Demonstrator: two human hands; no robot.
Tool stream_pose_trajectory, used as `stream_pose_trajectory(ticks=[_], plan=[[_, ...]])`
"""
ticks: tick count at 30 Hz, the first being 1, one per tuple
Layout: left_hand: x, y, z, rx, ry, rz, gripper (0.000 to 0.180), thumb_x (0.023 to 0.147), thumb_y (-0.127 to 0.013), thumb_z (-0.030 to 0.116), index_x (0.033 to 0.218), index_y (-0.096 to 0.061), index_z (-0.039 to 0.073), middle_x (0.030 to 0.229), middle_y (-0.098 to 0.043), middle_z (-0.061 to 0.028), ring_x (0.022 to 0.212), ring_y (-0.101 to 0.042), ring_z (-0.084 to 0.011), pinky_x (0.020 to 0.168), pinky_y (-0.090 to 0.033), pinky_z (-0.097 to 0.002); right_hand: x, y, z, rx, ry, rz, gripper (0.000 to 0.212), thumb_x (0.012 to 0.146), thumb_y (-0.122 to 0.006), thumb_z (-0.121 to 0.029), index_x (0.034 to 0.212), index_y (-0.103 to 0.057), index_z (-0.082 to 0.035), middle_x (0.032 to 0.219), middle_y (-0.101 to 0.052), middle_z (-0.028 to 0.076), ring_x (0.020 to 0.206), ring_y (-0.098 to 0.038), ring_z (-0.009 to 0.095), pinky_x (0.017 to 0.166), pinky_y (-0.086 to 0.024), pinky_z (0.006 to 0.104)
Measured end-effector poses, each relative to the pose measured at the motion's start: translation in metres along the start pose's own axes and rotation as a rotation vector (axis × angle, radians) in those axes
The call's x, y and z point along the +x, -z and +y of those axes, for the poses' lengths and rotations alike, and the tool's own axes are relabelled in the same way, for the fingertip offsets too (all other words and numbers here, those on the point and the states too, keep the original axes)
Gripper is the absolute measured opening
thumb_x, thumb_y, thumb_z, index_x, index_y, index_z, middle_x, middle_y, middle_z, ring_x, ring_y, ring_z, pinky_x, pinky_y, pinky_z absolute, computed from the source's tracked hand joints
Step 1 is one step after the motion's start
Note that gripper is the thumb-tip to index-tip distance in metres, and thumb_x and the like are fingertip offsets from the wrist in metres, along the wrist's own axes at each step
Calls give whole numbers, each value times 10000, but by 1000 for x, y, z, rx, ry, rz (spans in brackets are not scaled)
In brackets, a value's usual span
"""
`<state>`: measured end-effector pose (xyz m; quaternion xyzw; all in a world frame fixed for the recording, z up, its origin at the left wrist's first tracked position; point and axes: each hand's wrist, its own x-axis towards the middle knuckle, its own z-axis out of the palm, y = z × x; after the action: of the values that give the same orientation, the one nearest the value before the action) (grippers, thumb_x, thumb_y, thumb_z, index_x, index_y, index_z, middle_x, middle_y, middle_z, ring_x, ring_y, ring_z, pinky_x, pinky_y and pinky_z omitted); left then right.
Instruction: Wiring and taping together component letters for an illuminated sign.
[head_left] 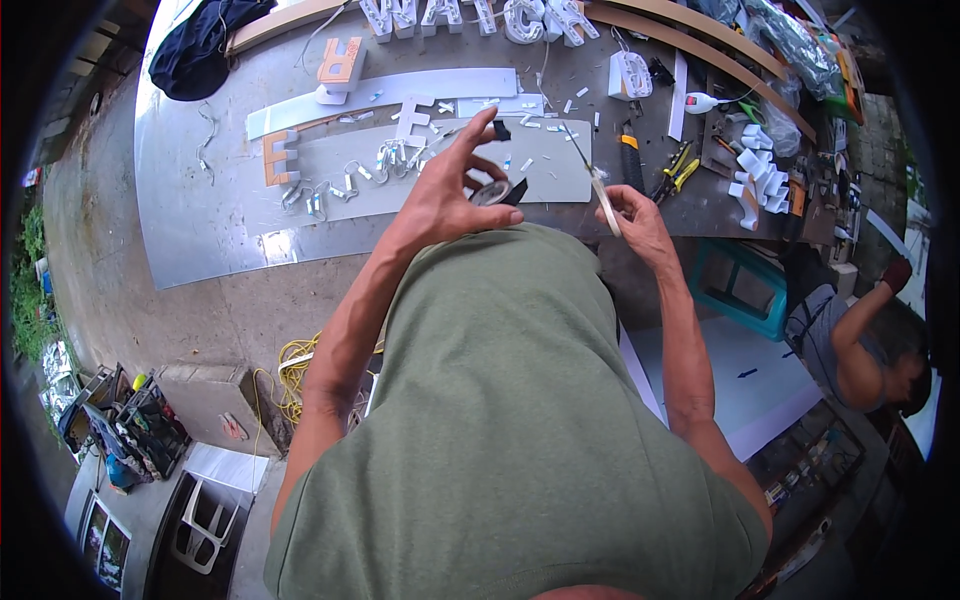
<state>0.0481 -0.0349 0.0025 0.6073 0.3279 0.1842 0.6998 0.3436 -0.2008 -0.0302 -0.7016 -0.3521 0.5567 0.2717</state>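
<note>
My left hand point(447, 190) is curled round a roll of black tape point(490, 193), between the thumb and the lower fingers. A loose black flap sticks out by the thumb, and another small black piece point(502, 131) sits at the raised index fingertip. In my right hand point(637, 222) is a slim tool point(600, 188) with a pale handle and long thin metal tips pointing away from me; its exact kind is unclear. Beyond my left hand, a white letter E point(412, 121) and a wired string of small light modules point(345, 183) lie on a grey sheet point(555, 180).
White raised letters point(455, 18) line the table's far side. To the right lie yellow-handled pliers point(683, 172), a yellow-and-black cutter point(629, 158) and white plastic pieces point(765, 175). A teal stool point(742, 290) stands near another person point(850, 340) at right. Yellow cable point(297, 365) lies left.
</note>
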Motion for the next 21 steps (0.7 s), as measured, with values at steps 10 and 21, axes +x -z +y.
stream_pose_trajectory(ticks=[10, 21], plan=[[80, -53, -60, 964, -303, -172, 1227, 634, -936, 192, 1610, -196, 104, 1545, -407, -191, 1263, -533, -387, 1045, -495, -434, 32, -38, 23, -914, 227, 641, 279, 856, -731, -218, 1062, -634, -56, 986, -659, 116, 950, -680, 336, 765, -540, 470], [25, -12, -5, 60, 43, -227, 935, 991, -298, 753, 1630, -183, 81, 1458, -532, -237, 1340, -526, -308, 1091, -425, -399, 34, -56, -85, -651, 739, 465, 343, 786, -796, -123, 1106, -691, -56, 990, -613, 105, 978, -617, 294, 837, -514, 412]])
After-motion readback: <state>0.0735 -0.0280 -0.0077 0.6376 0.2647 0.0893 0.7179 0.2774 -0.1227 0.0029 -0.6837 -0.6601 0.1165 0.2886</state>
